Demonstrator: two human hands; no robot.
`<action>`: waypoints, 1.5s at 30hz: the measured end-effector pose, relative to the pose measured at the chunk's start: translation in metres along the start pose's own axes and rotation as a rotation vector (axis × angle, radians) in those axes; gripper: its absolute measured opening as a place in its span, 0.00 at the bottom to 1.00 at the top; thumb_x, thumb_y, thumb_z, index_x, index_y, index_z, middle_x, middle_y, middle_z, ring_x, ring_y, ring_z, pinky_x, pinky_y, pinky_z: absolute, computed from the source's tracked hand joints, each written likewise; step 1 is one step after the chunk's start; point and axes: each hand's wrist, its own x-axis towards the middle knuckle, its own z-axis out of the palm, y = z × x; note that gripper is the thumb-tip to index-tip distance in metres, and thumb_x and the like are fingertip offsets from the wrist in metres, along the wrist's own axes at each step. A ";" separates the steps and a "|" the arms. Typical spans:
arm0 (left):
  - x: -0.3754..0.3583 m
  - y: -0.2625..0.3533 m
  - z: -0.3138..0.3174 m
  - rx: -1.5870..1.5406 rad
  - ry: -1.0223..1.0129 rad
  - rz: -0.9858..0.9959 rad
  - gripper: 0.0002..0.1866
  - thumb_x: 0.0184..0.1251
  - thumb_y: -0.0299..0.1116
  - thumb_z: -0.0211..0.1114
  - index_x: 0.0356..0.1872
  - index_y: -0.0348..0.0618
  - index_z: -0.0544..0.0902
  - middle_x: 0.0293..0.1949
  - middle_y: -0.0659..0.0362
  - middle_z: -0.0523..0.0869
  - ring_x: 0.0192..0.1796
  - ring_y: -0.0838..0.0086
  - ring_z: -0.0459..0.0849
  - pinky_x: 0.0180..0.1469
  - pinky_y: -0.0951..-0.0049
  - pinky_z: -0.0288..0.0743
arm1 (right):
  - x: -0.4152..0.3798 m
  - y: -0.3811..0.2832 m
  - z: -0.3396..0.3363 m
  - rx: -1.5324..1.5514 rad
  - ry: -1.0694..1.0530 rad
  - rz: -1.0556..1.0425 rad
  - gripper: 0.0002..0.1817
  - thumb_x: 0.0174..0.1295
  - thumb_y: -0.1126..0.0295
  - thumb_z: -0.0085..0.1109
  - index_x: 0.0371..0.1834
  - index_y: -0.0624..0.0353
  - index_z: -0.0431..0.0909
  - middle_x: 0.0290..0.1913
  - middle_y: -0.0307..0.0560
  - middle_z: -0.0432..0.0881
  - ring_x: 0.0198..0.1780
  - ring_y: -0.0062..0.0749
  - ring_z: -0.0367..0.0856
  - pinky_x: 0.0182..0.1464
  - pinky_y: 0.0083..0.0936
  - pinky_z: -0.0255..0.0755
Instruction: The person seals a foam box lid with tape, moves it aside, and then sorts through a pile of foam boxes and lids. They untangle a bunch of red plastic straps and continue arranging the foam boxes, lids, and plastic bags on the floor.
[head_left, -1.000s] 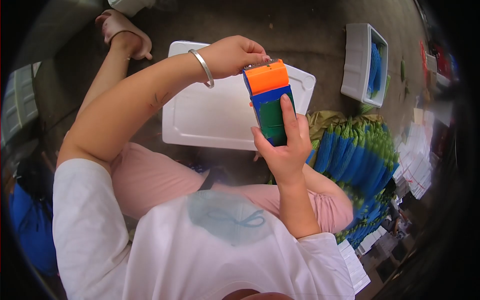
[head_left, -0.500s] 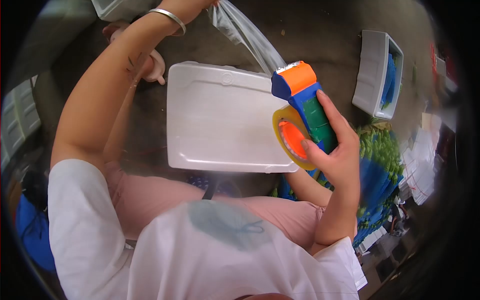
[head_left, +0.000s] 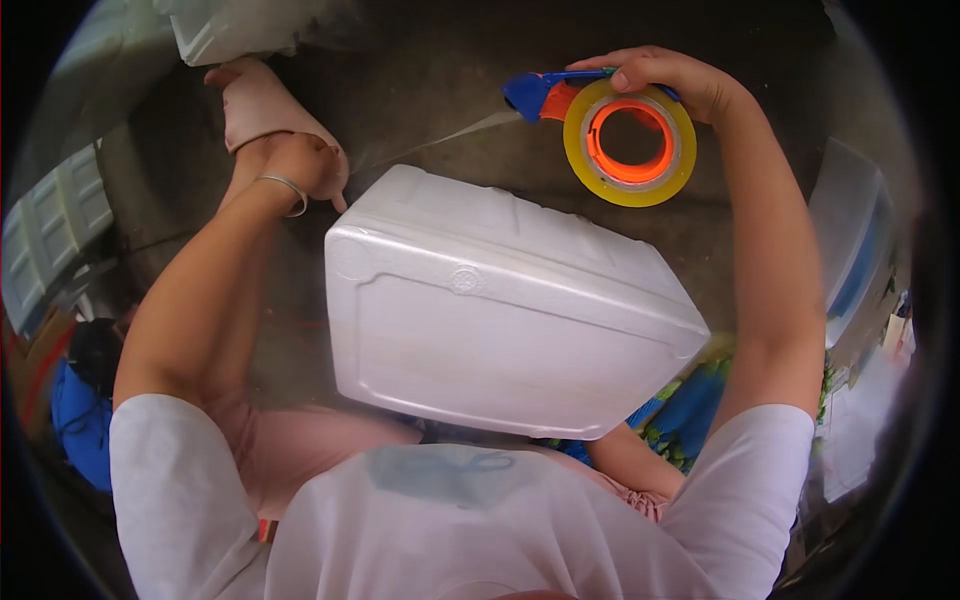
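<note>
A white foam box (head_left: 480, 320) lies in front of my body, tilted, with its lid face and a long side showing. My left hand (head_left: 303, 165), with a silver bangle at the wrist, is closed near the box's far left corner, at one end of a clear strip of tape (head_left: 440, 137); its fingertips are hard to make out. The strip runs to the blue and orange tape dispenser (head_left: 535, 97), which my right hand (head_left: 665, 75) grips above the far side of the box. A yellow tape roll (head_left: 682, 150) with an orange hub sits on the dispenser.
A pink shoe (head_left: 265, 105) is beside my left hand. Another white box (head_left: 205, 35) stands at the top left, and an open white container (head_left: 840, 220) at the right. Blue and green material (head_left: 690, 410) lies right of the box, with a blue object (head_left: 80, 420) far left.
My left hand has come down toward the box's corner. My right hand has moved up and away with the dispenser, which has turned. The box has tilted and shows its far side.
</note>
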 end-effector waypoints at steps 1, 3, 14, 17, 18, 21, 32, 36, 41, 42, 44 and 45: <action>-0.005 0.007 0.000 -0.071 -0.004 -0.026 0.17 0.66 0.39 0.55 0.43 0.37 0.84 0.38 0.45 0.86 0.42 0.56 0.85 0.47 0.63 0.75 | 0.004 0.004 -0.004 -0.006 -0.005 0.013 0.38 0.42 0.58 0.60 0.61 0.61 0.73 0.47 0.55 0.82 0.44 0.33 0.83 0.53 0.24 0.77; -0.014 0.022 0.006 -0.015 -0.011 -0.024 0.16 0.66 0.39 0.55 0.40 0.37 0.84 0.36 0.45 0.86 0.40 0.56 0.85 0.45 0.62 0.76 | 0.010 0.015 -0.009 -0.008 -0.017 0.022 0.38 0.41 0.58 0.61 0.61 0.61 0.74 0.47 0.56 0.82 0.44 0.34 0.83 0.53 0.24 0.77; -0.012 0.038 0.034 0.383 0.168 0.119 0.17 0.64 0.41 0.55 0.34 0.39 0.85 0.35 0.44 0.85 0.42 0.52 0.84 0.45 0.57 0.76 | 0.004 0.042 -0.010 0.003 -0.078 -0.052 0.36 0.42 0.59 0.62 0.59 0.62 0.75 0.45 0.54 0.83 0.44 0.33 0.83 0.54 0.23 0.76; -0.016 0.050 0.034 0.505 0.006 0.130 0.17 0.65 0.41 0.54 0.35 0.39 0.85 0.38 0.45 0.85 0.44 0.52 0.84 0.46 0.57 0.76 | -0.001 0.052 -0.007 0.016 -0.101 -0.023 0.36 0.42 0.59 0.63 0.59 0.61 0.76 0.46 0.53 0.83 0.45 0.33 0.82 0.56 0.23 0.75; -0.016 0.050 0.033 0.498 -0.017 0.134 0.16 0.65 0.40 0.54 0.35 0.39 0.85 0.39 0.45 0.85 0.45 0.52 0.83 0.47 0.57 0.76 | -0.002 0.055 -0.006 0.020 -0.097 -0.028 0.36 0.42 0.59 0.63 0.59 0.61 0.76 0.46 0.53 0.83 0.45 0.33 0.82 0.56 0.23 0.75; -0.017 0.052 0.032 0.497 -0.051 0.108 0.16 0.64 0.40 0.54 0.37 0.38 0.85 0.41 0.45 0.85 0.47 0.52 0.83 0.49 0.58 0.76 | -0.005 0.065 -0.001 -0.028 -0.094 -0.026 0.37 0.40 0.59 0.64 0.60 0.58 0.76 0.46 0.52 0.83 0.47 0.33 0.82 0.58 0.24 0.73; -0.022 0.111 -0.014 -0.459 -0.213 -0.386 0.33 0.67 0.57 0.50 0.49 0.30 0.79 0.46 0.38 0.82 0.52 0.49 0.81 0.54 0.57 0.72 | -0.017 0.079 0.001 -0.061 -0.054 -0.053 0.38 0.36 0.55 0.63 0.58 0.52 0.78 0.48 0.53 0.82 0.51 0.39 0.79 0.63 0.27 0.66; -0.018 0.111 0.007 0.503 -0.477 0.062 0.45 0.66 0.69 0.34 0.51 0.32 0.80 0.49 0.39 0.81 0.55 0.48 0.78 0.62 0.58 0.63 | -0.016 0.095 -0.007 0.102 -0.139 -0.088 0.38 0.44 0.56 0.65 0.62 0.56 0.74 0.47 0.54 0.82 0.49 0.33 0.80 0.61 0.25 0.70; -0.029 0.120 -0.002 0.517 -0.561 -0.061 0.42 0.69 0.65 0.32 0.57 0.35 0.77 0.55 0.41 0.79 0.59 0.54 0.76 0.65 0.64 0.60 | -0.077 0.159 -0.051 0.230 -0.154 0.020 0.37 0.46 0.60 0.65 0.63 0.60 0.72 0.45 0.51 0.83 0.46 0.31 0.83 0.55 0.25 0.75; -0.029 0.118 -0.003 0.527 -0.563 -0.055 0.42 0.69 0.65 0.32 0.57 0.35 0.77 0.55 0.41 0.79 0.59 0.54 0.76 0.65 0.64 0.60 | -0.090 0.180 -0.058 0.229 -0.155 0.025 0.37 0.46 0.61 0.65 0.63 0.60 0.72 0.46 0.51 0.83 0.47 0.31 0.82 0.56 0.25 0.74; -0.030 0.114 -0.002 0.530 -0.537 0.030 0.40 0.70 0.66 0.32 0.64 0.42 0.71 0.52 0.43 0.81 0.57 0.55 0.78 0.64 0.67 0.63 | -0.119 0.223 -0.064 0.276 -0.156 0.026 0.34 0.49 0.62 0.66 0.63 0.59 0.72 0.48 0.47 0.83 0.47 0.28 0.81 0.58 0.22 0.71; -0.032 0.116 -0.002 0.544 -0.545 0.039 0.40 0.70 0.66 0.32 0.64 0.42 0.71 0.52 0.43 0.81 0.57 0.55 0.78 0.64 0.67 0.63 | -0.131 0.243 -0.061 0.292 -0.147 0.030 0.34 0.49 0.62 0.66 0.63 0.59 0.72 0.48 0.47 0.83 0.47 0.28 0.81 0.58 0.22 0.71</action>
